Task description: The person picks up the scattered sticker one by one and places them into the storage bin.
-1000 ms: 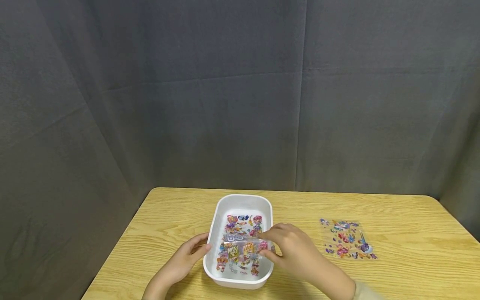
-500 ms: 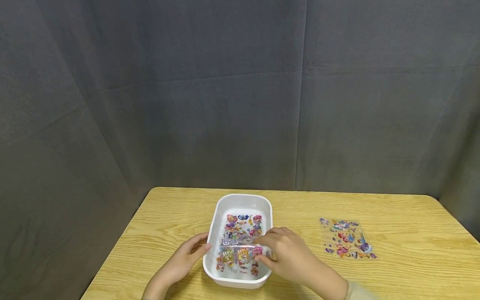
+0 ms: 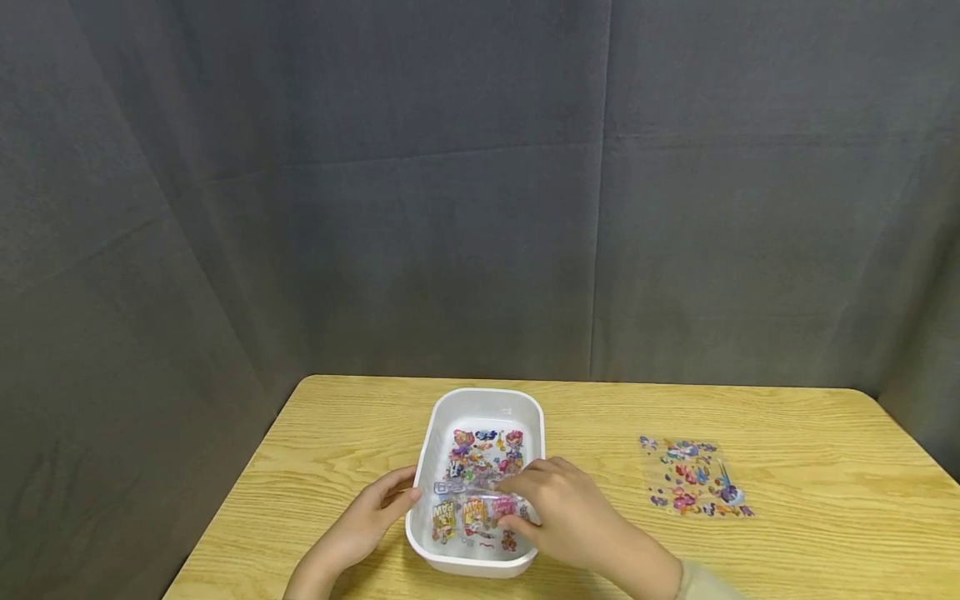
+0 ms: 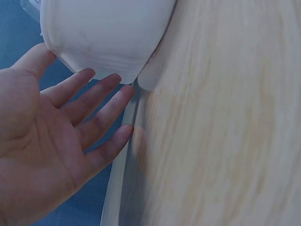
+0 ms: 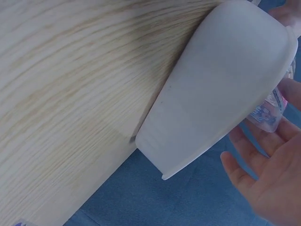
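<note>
A white plastic tub (image 3: pixel 472 567) stands on the table. My left hand (image 3: pixel 360 525) is at its left side, thumb at the rim; in the left wrist view its fingers (image 4: pixel 101 89) reach loosely along the tub's wall. My right hand (image 3: pixel 562 512) reaches over the right rim. Its thumb and fingers pinch a clear plastic sheet (image 3: pixel 474 515) with lettering and small colourful packs printed on it, low inside the tub. Beneath lies clear film with cartoon figures (image 3: pixel 487 442) on the tub's bottom. A bulging part of the pinched plastic (image 5: pixel 268 113) shows in the right wrist view.
Another clear sheet with colourful figures (image 3: pixel 693 477) lies flat on the wooden table (image 3: pixel 825 467), right of the tub. Dark grey cloth (image 3: pixel 450 250) hangs behind and to the left. In the wrist views the table edge (image 4: pixel 117 183) runs close by the tub.
My right hand has shifted left and slightly down with the pinched plastic sheet, which now lies nearer the tub's left wall. The left hand and tub have stayed in place.
</note>
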Tool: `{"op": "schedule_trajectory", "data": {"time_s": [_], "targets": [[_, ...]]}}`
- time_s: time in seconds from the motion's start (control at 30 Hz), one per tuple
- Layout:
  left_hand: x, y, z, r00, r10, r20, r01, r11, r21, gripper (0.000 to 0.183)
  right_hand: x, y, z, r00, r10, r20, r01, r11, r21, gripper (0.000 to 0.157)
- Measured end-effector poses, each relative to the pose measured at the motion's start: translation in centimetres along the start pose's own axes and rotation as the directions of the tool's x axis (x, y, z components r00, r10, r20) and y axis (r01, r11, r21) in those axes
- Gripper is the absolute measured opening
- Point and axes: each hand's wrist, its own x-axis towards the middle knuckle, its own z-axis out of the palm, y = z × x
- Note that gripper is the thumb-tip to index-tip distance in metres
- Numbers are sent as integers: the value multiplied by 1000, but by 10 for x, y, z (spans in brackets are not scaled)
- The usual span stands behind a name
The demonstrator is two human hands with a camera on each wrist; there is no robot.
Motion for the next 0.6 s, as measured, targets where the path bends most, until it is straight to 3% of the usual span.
{"op": "schedule_trajectory", "data": {"time_s": [0.6], "targets": [[1, 0, 1, 1000, 4, -3, -4, 1000, -3, 55, 3, -5, 3, 997, 9, 79, -6, 999, -47, 38]]}}
